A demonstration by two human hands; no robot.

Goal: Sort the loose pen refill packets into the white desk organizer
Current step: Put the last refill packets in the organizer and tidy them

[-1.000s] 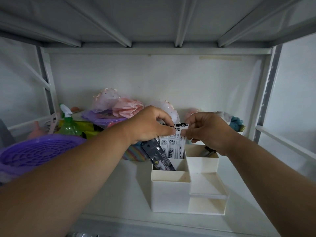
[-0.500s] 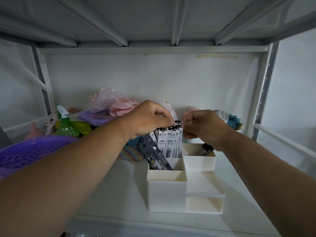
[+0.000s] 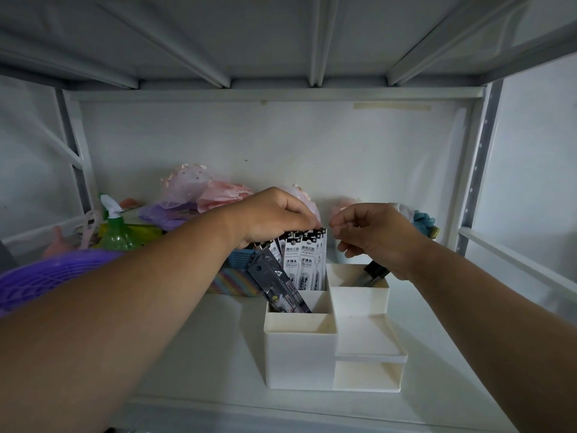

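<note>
The left hand (image 3: 274,218) has its grip on the top edges of the white pen refill packets (image 3: 301,260), fingers curled down over their black header strips, wrist bent and forearm reaching in from the lower left. The packets stand upright in the back-left compartment of the white desk organizer (image 3: 299,351), fanned slightly against one another. A dark packet (image 3: 278,284) leans tilted in the same tall section, its upper end slanting out to the left. The right hand (image 3: 374,235) hovers just beside the packets' right edge, fingers loosely curled and thumb near the forefinger, grasping nothing that shows; its forearm comes in from the lower right. Beneath that wrist a dark object (image 3: 373,271) sits in the organizer's back-right compartment. The organizer stands on a white shelf (image 3: 199,354). Behind it lie a small blue basket (image 3: 240,257), a green spray bottle (image 3: 117,231), a purple basket (image 3: 46,276) and pink gauzy bundles (image 3: 206,190).
</note>
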